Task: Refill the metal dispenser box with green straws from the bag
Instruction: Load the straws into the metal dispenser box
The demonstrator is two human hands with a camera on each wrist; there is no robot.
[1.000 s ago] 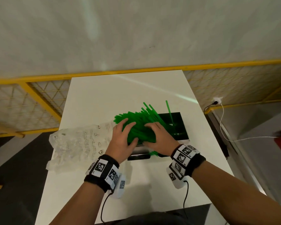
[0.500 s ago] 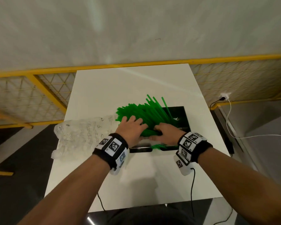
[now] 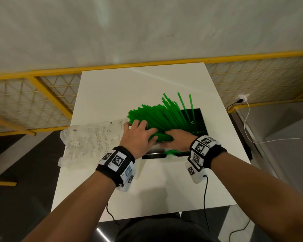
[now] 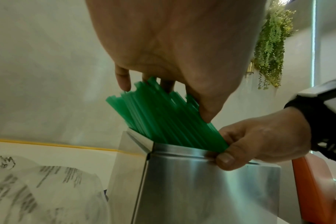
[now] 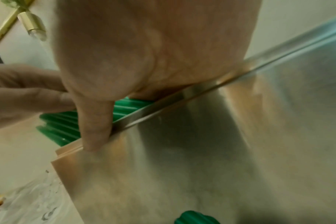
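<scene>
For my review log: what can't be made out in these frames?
- Inside of the metal dispenser box: head view, covered by green straws and both hands.
- Left hand fingertips: left wrist view, behind the straws.
- Bag print: too small and blurred in every view.
- Box bottom: cut off in both wrist views.

- A white table [image 3: 143, 84] stands against a yellow mesh railing
- The metal dispenser box [image 3: 199, 119] sits on the table right of centre, green straws [image 3: 161, 117] fanning out of its open top
- A crumpled clear plastic bag [image 3: 87, 140] lies just left of the box, overhanging the table's left edge
</scene>
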